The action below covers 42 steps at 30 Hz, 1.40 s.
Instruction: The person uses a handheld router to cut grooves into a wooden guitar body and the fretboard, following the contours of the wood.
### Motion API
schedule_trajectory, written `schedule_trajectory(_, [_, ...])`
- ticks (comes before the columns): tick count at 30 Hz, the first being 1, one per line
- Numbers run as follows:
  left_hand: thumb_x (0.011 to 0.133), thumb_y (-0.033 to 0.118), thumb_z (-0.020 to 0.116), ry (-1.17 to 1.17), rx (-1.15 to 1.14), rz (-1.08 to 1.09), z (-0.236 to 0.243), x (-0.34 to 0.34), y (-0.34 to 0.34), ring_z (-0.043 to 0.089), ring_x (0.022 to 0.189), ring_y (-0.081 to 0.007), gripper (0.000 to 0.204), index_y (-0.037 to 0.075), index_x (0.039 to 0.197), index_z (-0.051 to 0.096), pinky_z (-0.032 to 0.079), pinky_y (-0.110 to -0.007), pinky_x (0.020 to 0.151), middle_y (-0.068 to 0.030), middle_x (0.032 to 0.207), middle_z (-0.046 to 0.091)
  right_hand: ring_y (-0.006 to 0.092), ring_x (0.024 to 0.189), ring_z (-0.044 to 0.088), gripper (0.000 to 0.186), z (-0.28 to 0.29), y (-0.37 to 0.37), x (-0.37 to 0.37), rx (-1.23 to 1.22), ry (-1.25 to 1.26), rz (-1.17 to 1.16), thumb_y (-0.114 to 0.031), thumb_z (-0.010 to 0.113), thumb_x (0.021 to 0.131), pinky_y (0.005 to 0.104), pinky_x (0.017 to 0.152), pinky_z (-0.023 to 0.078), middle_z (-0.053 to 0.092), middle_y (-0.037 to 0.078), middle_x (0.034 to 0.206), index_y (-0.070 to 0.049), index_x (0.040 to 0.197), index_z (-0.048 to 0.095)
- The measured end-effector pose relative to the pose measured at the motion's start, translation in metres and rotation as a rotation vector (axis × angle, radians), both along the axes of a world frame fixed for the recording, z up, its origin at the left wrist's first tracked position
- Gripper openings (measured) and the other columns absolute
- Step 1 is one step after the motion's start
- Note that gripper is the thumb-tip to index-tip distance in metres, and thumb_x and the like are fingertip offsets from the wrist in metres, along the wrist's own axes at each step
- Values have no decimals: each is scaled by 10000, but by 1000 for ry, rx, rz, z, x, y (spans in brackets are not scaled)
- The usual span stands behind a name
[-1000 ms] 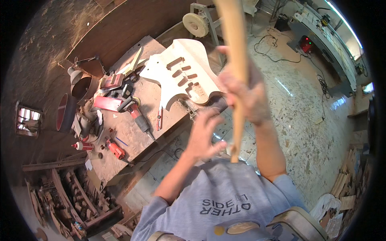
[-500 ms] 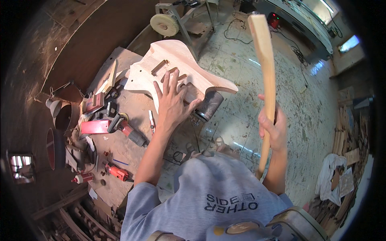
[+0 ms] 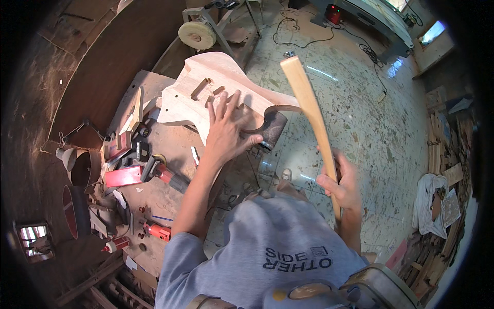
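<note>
A pale, unfinished wooden guitar body (image 3: 218, 67) lies on the workbench (image 3: 149, 201), its cut-out pockets facing up. My left hand (image 3: 226, 126) rests flat on it with fingers spread. Under the body's near right edge sits a dark sanding drum (image 3: 272, 129), partly covered. In my right hand (image 3: 343, 180) is a long wooden guitar neck (image 3: 311, 105), gripped near its lower part with fingers wrapped round. The neck stands tilted, its wide end up and close to the tip of the body's right horn; its lower end runs down beside my shirt.
Left on the bench lie an angle grinder (image 3: 167, 172), a red block (image 3: 123, 176) and a red power tool (image 3: 157, 232). A buffing wheel (image 3: 197, 35) stands behind the bench. Cables (image 3: 309, 44) trail over the tiled floor (image 3: 370, 134). Wood scraps (image 3: 435, 144) are stacked at right.
My right hand has brought the neck leftward, and its upper end has dropped toward the guitar body. My left hand stays on the body. The whole view has shifted slightly.
</note>
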<state>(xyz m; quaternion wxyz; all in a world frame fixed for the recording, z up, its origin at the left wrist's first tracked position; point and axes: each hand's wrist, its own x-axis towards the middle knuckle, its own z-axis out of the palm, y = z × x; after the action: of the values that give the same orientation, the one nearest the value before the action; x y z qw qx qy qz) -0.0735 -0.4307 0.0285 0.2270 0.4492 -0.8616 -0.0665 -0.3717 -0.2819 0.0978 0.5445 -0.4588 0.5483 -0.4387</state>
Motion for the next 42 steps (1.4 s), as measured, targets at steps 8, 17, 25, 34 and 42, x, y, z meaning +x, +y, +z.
schedule_trajectory(8, [847, 610, 760, 12, -134, 285, 2, 30, -11, 286, 1527, -434, 521, 185, 1145, 805, 167, -723, 1209, -159, 1610, 382, 117, 906, 557, 733, 4, 4, -7, 60, 63, -26, -251, 861, 777, 275, 811, 450, 599, 26, 1000, 53, 1374, 562])
schedule_trajectory(17, [836, 549, 780, -176, -173, 125, 20, 21, -15, 339, 1496, -390, 525, 178, 1206, 745, 153, -709, 1231, -128, 1540, 463, 133, 948, 582, 732, -7, -5, -19, 46, 65, 15, -301, 864, 790, 284, 846, 467, 628, 54, 1044, 72, 1349, 574])
schedule_trajectory(25, [817, 485, 795, -200, -130, 159, 11, -8, -2, 405, 1447, -368, 561, 27, 1140, 760, 161, -708, 1233, -152, 1504, 489, 141, 984, 585, 716, -11, -14, -31, 38, 43, 18, -308, 869, 812, 288, 897, 462, 640, 65, 1063, 80, 1337, 576])
schedule_trajectory(34, [963, 573, 634, -160, 16, 129, 1, -71, 48, 477, 1436, -455, 821, -131, 1381, 576, 245, -614, 1246, -321, 1490, 522, 155, 1031, 597, 728, -12, -13, -39, 73, 58, 28, -330, 869, 821, 291, 928, 463, 657, 87, 1108, 85, 1339, 571])
schedule_trajectory(42, [984, 327, 681, -239, -174, 213, 3, -62, 38, 566, 1358, -440, 523, -99, 1286, 644, 253, -549, 1261, -339, 1395, 601, 160, 1030, 612, 713, -15, -10, -36, 31, 41, 37, -314, 839, 859, 300, 941, 477, 667, 95, 1120, 87, 1373, 551])
